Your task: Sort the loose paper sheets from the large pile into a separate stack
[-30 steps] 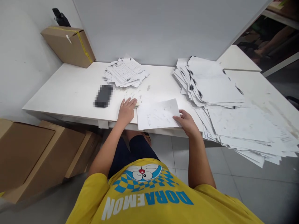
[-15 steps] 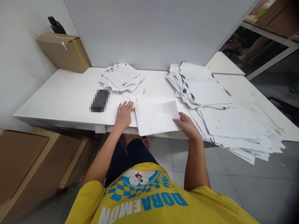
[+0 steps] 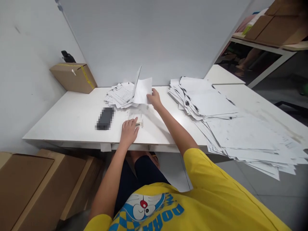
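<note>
My right hand (image 3: 154, 98) pinches the right edge of a white paper sheet (image 3: 144, 90). The sheet is bent or folded, with its left part standing up, and it is over the small paper pile (image 3: 117, 95) at the back. My left hand (image 3: 128, 131) lies near the table's front edge, its fingers curled over a small, flat, pale thing (image 3: 138, 124). Most of that thing is hidden under the fingers. A dark, blurred-out rectangle (image 3: 105, 118) lies to the left of this hand.
Large stacks of paper (image 3: 204, 99) cover the right of the white table (image 3: 62, 118), some sheets (image 3: 264, 157) jutting past its front edge. A cardboard box (image 3: 74, 77) stands at the back left against the partition (image 3: 154, 41). More boxes (image 3: 48, 186) sit below on the left.
My right hand has carried the paper sheet from the front edge back and left to the small pile. My left hand stays at the pale thing, fingers now more curled. The view has shifted.
</note>
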`<state>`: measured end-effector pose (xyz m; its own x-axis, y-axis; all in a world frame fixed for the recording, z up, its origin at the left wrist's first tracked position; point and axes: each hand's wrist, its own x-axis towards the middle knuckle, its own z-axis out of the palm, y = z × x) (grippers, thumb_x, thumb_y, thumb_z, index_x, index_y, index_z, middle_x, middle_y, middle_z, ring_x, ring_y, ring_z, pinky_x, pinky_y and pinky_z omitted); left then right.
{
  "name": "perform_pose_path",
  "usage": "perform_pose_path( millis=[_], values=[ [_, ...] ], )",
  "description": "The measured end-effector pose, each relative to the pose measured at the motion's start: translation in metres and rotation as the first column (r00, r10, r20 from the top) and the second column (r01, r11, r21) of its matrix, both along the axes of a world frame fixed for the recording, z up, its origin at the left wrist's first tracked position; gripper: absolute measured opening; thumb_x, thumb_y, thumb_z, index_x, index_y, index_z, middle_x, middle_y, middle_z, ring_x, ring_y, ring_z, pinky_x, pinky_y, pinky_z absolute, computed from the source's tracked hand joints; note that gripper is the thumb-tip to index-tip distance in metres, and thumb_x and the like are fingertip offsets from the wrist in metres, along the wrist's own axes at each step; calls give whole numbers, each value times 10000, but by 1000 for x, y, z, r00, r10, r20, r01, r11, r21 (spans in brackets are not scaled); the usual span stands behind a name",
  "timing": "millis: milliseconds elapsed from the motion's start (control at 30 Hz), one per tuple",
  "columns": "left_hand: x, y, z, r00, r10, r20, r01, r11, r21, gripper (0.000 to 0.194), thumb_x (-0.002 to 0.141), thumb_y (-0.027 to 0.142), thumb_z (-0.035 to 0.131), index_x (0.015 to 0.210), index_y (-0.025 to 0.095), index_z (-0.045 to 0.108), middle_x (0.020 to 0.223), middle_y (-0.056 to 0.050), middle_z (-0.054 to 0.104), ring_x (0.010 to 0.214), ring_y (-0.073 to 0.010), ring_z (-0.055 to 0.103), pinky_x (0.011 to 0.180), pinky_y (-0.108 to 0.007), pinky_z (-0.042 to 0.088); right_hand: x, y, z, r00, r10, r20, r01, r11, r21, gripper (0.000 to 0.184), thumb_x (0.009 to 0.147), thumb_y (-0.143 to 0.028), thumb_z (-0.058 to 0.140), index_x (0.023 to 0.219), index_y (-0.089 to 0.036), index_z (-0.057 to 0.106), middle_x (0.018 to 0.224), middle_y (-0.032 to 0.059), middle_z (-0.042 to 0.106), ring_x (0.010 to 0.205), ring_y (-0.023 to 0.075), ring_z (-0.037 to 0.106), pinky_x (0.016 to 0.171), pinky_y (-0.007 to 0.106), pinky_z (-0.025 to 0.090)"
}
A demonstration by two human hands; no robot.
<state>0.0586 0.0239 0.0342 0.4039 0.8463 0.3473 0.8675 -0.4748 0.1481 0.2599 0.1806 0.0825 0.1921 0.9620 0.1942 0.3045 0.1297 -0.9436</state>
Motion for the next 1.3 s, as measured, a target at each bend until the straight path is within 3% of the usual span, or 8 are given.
perform_pose_path(
  millis=[267,400,500,633,800,933,1100,1300],
  values=[
    [-3,1,4,1000,0,-7,0,999,-41,514,1006,381,375,1474,175,435,1340,-143,591,1229,-295,510,1098,-457,354,-50,48,28,799,101,593,-93,995,-45,505,899,-133,383,1402,-89,389,1322,205,617,1171,313,566,970,458,459],
    [-5,8,5,1000,4,-7,-4,1000,-2,508,999,381,387,1453,165,463,1317,-152,601,1207,-313,519,1087,-469,359,-24,37,57,673,15,739,-85,995,57,425,992,-182,319,1401,-99,395,1397,200,539,1108,287,595,934,415,474],
    [-5,13,3,1000,17,1,-17,999,28,509,993,398,392,1439,170,482,1316,-159,601,1205,-330,515,1086,-484,358,29,19,70,585,-31,811,-37,997,65,352,1014,-181,308,1305,-124,499,1352,161,567,1151,264,575,972,387,443],
    [-2,15,3,1000,15,4,-15,999,32,512,988,394,385,1438,169,482,1319,-165,598,1205,-337,510,1093,-499,350,131,-20,55,537,-93,839,245,968,-49,320,958,-185,475,1233,-35,542,1304,254,576,1225,338,526,1026,476,392],
    [0,16,2,999,12,30,-14,998,62,509,975,372,393,1429,163,492,1314,-169,600,1205,-347,500,1095,-515,340,212,-76,7,480,-220,849,609,781,-142,528,916,-349,568,1317,-11,503,1414,350,459,1312,438,423,1014,582,377],
    [0,18,1,999,1,52,-5,996,93,506,969,366,398,1426,173,493,1299,-166,606,1211,-349,502,1092,-516,342,228,-96,-4,482,-232,845,615,776,-138,387,980,-266,397,1241,-48,582,1304,284,565,1227,365,509,970,472,411],
    [-1,14,1,999,9,48,-13,996,85,508,967,348,389,1422,150,499,1319,-169,600,1230,-342,503,1111,-499,336,237,-106,13,500,-213,839,600,784,-159,237,937,-154,460,1040,-127,671,1076,195,675,960,291,615,779,356,431],
    [-3,14,4,998,-10,58,6,999,52,520,978,352,368,1444,147,472,1362,-168,591,1298,-339,490,1146,-529,316,205,-148,26,427,-267,864,513,859,12,310,977,-125,350,1030,-144,654,1023,180,666,884,251,593,687,328,339]
  ],
)
